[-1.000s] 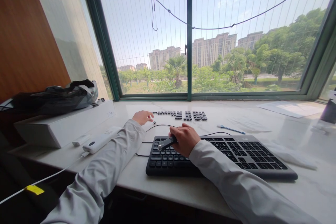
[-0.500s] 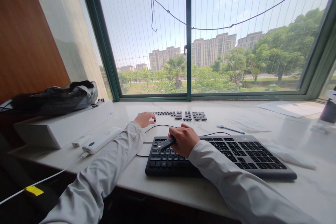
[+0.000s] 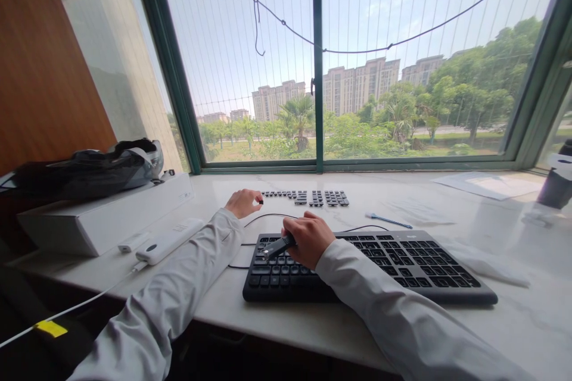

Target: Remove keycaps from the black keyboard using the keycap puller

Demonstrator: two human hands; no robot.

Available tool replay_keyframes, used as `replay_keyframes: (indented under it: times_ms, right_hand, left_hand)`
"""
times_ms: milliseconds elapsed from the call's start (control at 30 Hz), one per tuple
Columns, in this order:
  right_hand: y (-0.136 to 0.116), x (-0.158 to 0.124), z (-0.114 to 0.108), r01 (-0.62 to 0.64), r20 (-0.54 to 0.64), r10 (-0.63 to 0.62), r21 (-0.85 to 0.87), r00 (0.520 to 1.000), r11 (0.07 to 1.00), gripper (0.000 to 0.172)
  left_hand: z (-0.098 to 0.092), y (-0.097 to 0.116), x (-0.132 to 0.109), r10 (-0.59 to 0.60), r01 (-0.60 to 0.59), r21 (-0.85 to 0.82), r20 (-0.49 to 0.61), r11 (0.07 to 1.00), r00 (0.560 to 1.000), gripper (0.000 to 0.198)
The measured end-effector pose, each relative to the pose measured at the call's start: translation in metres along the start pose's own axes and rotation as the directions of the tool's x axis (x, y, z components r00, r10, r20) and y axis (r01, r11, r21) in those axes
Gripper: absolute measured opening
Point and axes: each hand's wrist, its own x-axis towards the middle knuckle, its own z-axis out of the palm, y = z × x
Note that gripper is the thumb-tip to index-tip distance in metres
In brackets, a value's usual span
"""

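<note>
My left hand (image 3: 242,203) is over the table at the left end of the rows of loose black keycaps (image 3: 317,197). Its thumb and fingertips pinch a small black keycap (image 3: 261,202). My right hand (image 3: 310,239) is closed around a dark-handled keycap puller (image 3: 280,246), whose metal end points left above the keyboard (image 3: 456,296). Keys are still fitted at the keyboard's lower left; across its right side, bare key sockets show. My right hand and sleeve cover part of its middle.
A white power bank (image 3: 154,248) with a cable lies left of my left forearm, near a white box (image 3: 100,220) carrying a dark bag (image 3: 84,172). A blue-handled brush (image 3: 388,220), papers (image 3: 487,183) and a clear plastic bag (image 3: 491,265) lie to the right. The window (image 3: 318,131) stands behind.
The left hand has lifted slightly with the keycap between its fingertips. The right hand keeps its hold on the puller over the keyboard. The whole view has shifted a little.
</note>
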Motion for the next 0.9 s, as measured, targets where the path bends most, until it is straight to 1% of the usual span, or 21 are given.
replay_keyframes:
  times_ms: [100, 267, 400, 533, 633, 767, 900]
  right_hand:
    - [0.001, 0.0, 0.0, -0.012, 0.007, 0.012, -0.012, 1.0, 1.0, 0.008]
    - [0.004, 0.001, 0.001, -0.024, 0.048, 0.025, -0.02, 0.999, 1.0, 0.018]
    - [0.006, 0.001, 0.0, -0.038, 0.06, 0.04, -0.028, 0.997, 0.999, 0.016]
    - [0.003, -0.001, 0.001, -0.016, 0.09, 0.017, -0.021, 0.996, 1.0, 0.016]
    - [0.001, -0.001, 0.001, 0.006, 0.08, -0.005, -0.014, 0.997, 1.0, 0.017]
    - [0.001, -0.001, 0.002, 0.008, 0.061, -0.007, -0.029, 0.998, 1.0, 0.015]
    - [0.003, -0.001, 0.004, 0.019, 0.056, -0.017, -0.036, 0.998, 0.999, 0.019]
  left_hand:
    - [0.002, -0.003, 0.001, -0.044, 0.044, 0.012, 0.027, 0.999, 0.999, 0.022]
    - [0.004, -0.004, 0.001, -0.121, 0.117, 0.063, 0.064, 0.991, 0.991, 0.022]
    - [0.0, -0.01, 0.007, -0.161, 0.15, 0.123, 0.08, 0.981, 0.984, 0.022]
    - [-0.003, -0.021, 0.023, -0.155, 0.129, 0.196, 0.12, 0.972, 0.981, 0.023]
    - [0.0, -0.028, 0.04, -0.157, 0.115, 0.243, 0.162, 0.963, 0.974, 0.023]
    - [0.012, -0.033, 0.061, -0.181, 0.127, 0.271, 0.183, 0.954, 0.966, 0.024]
    - [0.027, -0.035, 0.075, -0.195, 0.134, 0.288, 0.197, 0.948, 0.961, 0.024]
